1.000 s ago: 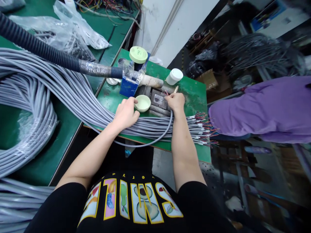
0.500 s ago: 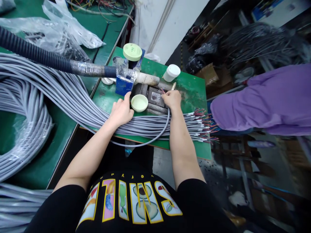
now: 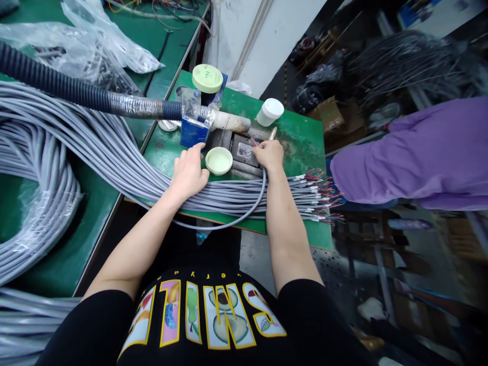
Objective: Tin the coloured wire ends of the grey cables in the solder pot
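My right hand (image 3: 270, 154) grips the end of one grey cable (image 3: 244, 216), whose coloured wire tips sit over a small dark metal pot (image 3: 244, 151). A thin wooden stick pokes out past the knuckles; whether the hand holds it I cannot tell. The cable loops back toward me and under the bundle. My left hand (image 3: 188, 172) rests fingers apart on the bundle of grey cables (image 3: 114, 152), beside a pale green shallow dish (image 3: 218, 160). The bundle's stripped ends (image 3: 318, 195) fan out at the small table's right edge.
A blue box (image 3: 193, 133) and a corrugated hose (image 3: 76, 94) lie behind the dish. A green-lidded jar (image 3: 207, 79) and a white jar (image 3: 270, 112) stand at the back. A person in a purple garment (image 3: 412, 157) is at the right. Plastic bags (image 3: 95, 46) lie on the left bench.
The view has shifted slightly. My left hand slid a little toward the blue box, off the dish's rim. My right hand stayed at the pot with the cable end.
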`<state>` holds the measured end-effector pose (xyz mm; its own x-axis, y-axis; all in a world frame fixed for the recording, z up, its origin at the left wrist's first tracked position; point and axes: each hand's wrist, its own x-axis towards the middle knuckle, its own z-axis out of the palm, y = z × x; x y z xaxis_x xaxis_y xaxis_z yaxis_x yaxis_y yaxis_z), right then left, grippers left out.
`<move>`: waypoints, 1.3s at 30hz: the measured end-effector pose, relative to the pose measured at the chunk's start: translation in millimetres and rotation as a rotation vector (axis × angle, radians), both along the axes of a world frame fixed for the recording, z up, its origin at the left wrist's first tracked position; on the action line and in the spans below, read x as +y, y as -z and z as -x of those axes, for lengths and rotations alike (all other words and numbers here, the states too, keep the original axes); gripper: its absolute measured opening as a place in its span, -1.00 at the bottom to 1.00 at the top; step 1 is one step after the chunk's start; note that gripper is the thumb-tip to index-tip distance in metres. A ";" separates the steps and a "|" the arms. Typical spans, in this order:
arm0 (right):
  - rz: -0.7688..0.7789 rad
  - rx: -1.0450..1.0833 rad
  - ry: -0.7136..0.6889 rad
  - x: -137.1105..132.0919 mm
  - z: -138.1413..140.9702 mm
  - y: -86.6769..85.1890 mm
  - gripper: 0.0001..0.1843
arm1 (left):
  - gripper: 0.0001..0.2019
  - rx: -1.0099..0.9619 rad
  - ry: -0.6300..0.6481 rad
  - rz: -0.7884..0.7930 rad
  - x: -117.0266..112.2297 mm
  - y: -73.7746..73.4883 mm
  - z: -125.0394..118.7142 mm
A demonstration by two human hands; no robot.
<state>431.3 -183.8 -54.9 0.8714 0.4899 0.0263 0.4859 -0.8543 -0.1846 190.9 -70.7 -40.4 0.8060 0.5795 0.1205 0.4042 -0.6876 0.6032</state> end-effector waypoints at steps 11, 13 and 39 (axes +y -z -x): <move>-0.102 -0.001 0.017 -2.1 -3.2 0.7 -0.83 | -0.40 -0.048 -0.006 0.042 1.0 3.8 -1.3; -0.194 -0.002 0.018 -6.7 -0.7 -3.2 -0.86 | -0.42 -0.078 -0.016 0.037 2.6 6.5 -2.3; -1.160 0.608 -0.217 -74.8 186.4 -39.4 -0.83 | -0.75 -0.954 0.115 1.539 -98.9 7.8 -0.6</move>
